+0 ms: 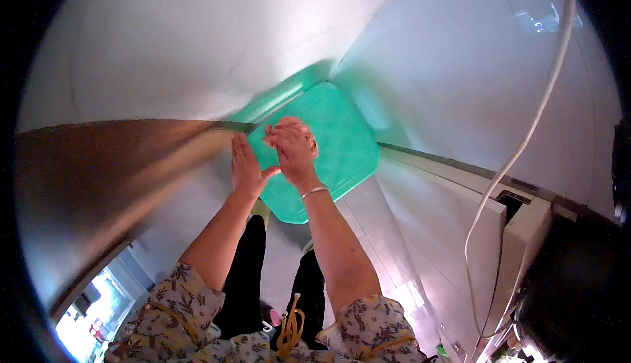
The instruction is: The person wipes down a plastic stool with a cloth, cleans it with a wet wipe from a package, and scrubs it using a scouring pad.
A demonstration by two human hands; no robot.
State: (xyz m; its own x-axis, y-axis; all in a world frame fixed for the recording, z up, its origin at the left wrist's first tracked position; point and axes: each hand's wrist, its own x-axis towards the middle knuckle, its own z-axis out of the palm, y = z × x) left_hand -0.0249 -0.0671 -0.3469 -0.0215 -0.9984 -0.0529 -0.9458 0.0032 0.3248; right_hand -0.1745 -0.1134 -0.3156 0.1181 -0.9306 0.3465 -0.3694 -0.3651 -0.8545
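A green board-like top (342, 159) with cut corners sits below both hands, in the angle between two pale walls. My left hand (246, 166) is held over its left edge, fingers straight and together, thumb stretched out toward the right wrist. It appears to hold nothing. My right hand (294, 156), with a light bangle (315, 192) on the wrist, reaches over the middle of the green top. Its fingers lie over a pinkish, lumpy soft mass (289, 125), which shows past the fingertips and at the right side. Whether the fingers grip it or only press on it is hidden.
A brown panel edge (131, 172) runs along the left. At right, a white cable (519, 153) hangs down past a white cabinet (453, 231). Below are my dark-clad legs (242, 284) and the tiled floor (368, 218). A yellow cord (292, 330) hangs at my waist.
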